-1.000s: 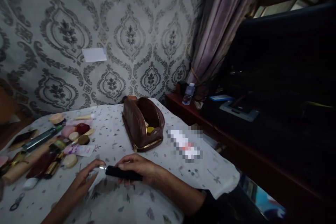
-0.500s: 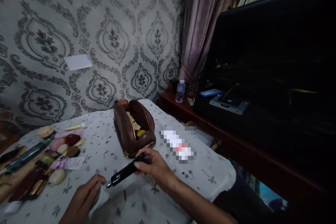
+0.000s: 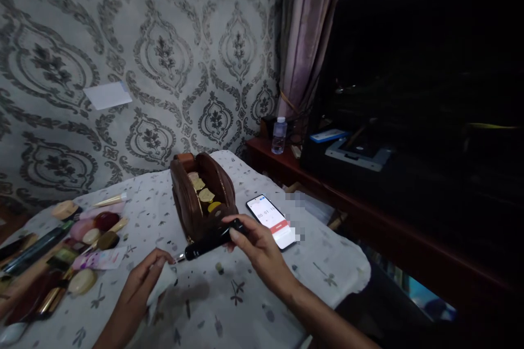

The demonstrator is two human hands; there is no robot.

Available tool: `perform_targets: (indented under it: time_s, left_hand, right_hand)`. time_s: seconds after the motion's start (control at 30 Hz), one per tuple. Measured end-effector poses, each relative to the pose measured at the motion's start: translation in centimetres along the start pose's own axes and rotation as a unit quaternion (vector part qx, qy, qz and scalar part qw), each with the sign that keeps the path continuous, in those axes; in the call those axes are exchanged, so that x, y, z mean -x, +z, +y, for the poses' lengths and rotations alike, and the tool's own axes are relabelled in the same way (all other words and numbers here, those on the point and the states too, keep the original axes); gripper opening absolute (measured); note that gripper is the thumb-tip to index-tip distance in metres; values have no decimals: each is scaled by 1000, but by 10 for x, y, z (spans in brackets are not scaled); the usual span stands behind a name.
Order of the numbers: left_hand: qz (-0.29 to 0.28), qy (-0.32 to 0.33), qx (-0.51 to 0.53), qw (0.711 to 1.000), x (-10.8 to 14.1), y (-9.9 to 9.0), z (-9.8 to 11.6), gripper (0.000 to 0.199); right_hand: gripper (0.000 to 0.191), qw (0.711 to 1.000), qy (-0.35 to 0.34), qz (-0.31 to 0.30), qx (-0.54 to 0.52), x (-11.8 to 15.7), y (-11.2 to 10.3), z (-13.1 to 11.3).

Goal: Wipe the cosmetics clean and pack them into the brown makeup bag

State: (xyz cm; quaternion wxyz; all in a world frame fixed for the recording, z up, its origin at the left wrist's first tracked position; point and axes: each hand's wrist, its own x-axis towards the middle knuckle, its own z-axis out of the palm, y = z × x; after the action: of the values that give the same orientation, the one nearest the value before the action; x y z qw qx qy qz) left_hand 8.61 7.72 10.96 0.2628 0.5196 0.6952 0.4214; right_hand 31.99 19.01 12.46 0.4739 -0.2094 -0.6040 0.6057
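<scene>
My right hand [image 3: 256, 242] is closed around the back end of a slim black cylinder with a silver tip [image 3: 213, 241], perhaps a cosmetic tool; its exact kind does not show. A white tissue [image 3: 164, 282] is pinched in my left hand [image 3: 143, 281], right at the silver tip. Just beyond the black cylinder stands a brown cosmetic bag [image 3: 186, 196], unzipped, with gold-coloured pieces and a yellow round item inside. To the right of the bag lies a phone [image 3: 272, 221] with its lit timer screen facing up.
Cosmetics lie in a heap on the left, among them a purple-and-white tube [image 3: 98, 259] and a round cream-coloured case [image 3: 82, 282]. A patterned white cloth [image 3: 245, 305] covers the table. A water bottle [image 3: 279, 135] stands on the red-brown desk [image 3: 256, 147] near a large dark screen [image 3: 409, 76].
Both hands have risen slightly with the black cylinder and the tissue, and the cylinder now lies nearer to level. My view has shifted a little to the right.
</scene>
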Motion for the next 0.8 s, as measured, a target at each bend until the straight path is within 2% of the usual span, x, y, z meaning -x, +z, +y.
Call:
perform_targets:
  time_s: [0.1,0.2,0.3,0.4,0.5,0.63,0.8]
  left_hand:
    - [-2,79,-112,990,-13,1,22,42]
    - [-26,175,-213,961,-29,5,43,42]
    - [-7,330,-305,893,-46,13,59,37]
    - [17,410,-377,830,-58,23,61,35]
    - [28,418,-408,811,-60,28,53,34]
    - [14,392,-414,822,-55,30,44,36]
    - [7,371,-402,837,-54,34,43,36]
  right_hand:
    - [25,996,-52,48,55,-5,-15,-20]
    - [23,981,-120,84,128,-19,-26,-42]
    - [22,951,-210,87,207,-47,-31,-60]
    - [20,906,-294,54,299,-89,-28,-68]
    - [18,867,-298,-13,400,-138,-16,-68]
    - [18,821,-226,-103,514,-194,6,-60]
    - [20,809,-153,-166,542,-237,29,-40]
